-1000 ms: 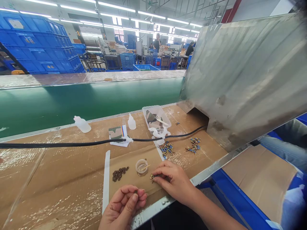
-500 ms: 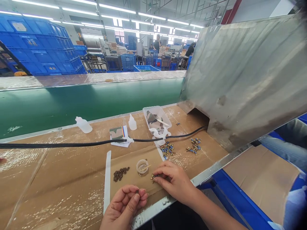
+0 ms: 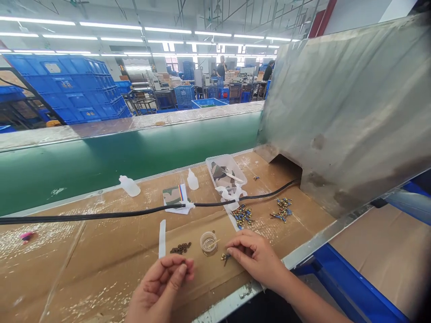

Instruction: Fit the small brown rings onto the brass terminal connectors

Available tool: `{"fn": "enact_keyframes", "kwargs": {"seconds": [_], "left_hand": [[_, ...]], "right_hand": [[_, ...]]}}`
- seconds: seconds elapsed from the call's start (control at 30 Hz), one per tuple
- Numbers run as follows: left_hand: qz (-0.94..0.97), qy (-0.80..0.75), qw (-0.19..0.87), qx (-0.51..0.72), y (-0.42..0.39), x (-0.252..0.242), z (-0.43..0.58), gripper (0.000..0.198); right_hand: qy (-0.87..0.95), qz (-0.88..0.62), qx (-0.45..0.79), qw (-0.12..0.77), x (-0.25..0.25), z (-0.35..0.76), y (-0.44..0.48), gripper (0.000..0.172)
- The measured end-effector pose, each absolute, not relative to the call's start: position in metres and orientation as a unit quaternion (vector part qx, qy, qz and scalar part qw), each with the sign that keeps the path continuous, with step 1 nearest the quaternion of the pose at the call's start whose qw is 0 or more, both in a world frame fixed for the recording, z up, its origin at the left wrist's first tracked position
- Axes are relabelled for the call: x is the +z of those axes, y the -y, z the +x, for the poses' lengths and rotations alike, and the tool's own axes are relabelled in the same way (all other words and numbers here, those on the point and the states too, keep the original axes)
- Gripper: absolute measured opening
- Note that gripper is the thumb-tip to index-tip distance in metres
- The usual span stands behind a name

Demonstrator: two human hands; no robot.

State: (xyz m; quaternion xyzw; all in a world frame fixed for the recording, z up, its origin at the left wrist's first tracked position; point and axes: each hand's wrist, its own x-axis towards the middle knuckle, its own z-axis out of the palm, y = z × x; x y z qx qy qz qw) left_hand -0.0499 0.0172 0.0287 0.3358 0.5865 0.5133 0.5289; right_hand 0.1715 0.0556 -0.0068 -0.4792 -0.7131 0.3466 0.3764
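On the bench (image 3: 67,264), small rings (image 3: 180,248) lie left of the cup (image 3: 208,242), loose terminals (image 3: 241,215) lie behind and right of it, and a cable (image 3: 101,216) and tray (image 3: 225,174) lie farther behind it.

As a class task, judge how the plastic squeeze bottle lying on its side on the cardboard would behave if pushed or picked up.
The translucent plastic squeeze bottle would probably roll if nudged, since its body looks round. It is likely light for its size, as its thin-looking wall seems to hold little. That wall would probably give a little under a firm squeeze.
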Motion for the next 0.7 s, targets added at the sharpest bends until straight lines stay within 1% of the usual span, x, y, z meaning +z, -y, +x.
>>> {"fn": "enact_keyframes", "kwargs": {"seconds": [0.1, 0.13, 0.23, 0.4, 0.47, 0.6, 0.63, 0.7], "left_hand": [[0.416, -0.619, 0.432, 0.507, -0.045, 0.033, -0.070, 0.025], [0.450, -0.632, 0.424, 0.468, -0.055, 0.034, -0.076, 0.026], [0.487, -0.643, 0.386, 0.447, -0.086, 0.035, -0.088, 0.027], [0.534, -0.655, 0.309, 0.436, -0.129, 0.025, -0.098, 0.023], [0.554, -0.643, 0.293, 0.440, -0.139, 0.020, -0.098, 0.019], [0.589, -0.606, 0.276, 0.459, -0.145, 0.015, -0.098, 0.012], [0.591, -0.601, 0.274, 0.463, -0.145, 0.013, -0.099, 0.011], [0.589, -0.598, 0.277, 0.468, -0.143, 0.010, -0.101, 0.012]], "right_hand": [[0.712, -0.481, 0.342, 0.381, -0.002, 0.174, -0.058, 0.011], [0.713, -0.482, 0.334, 0.384, 0.000, 0.175, -0.061, 0.011], [0.735, -0.478, 0.290, 0.383, 0.010, 0.174, -0.078, 0.014], [0.810, -0.430, 0.260, 0.302, 0.018, 0.147, -0.126, 0.024], [0.820, -0.426, 0.259, 0.282, 0.018, 0.129, -0.142, 0.026], [0.827, -0.436, 0.246, 0.255, 0.017, 0.095, -0.164, 0.034], [0.825, -0.443, 0.242, 0.252, 0.016, 0.088, -0.168, 0.033], [0.819, -0.459, 0.237, 0.250, 0.014, 0.077, -0.176, 0.023]]}}
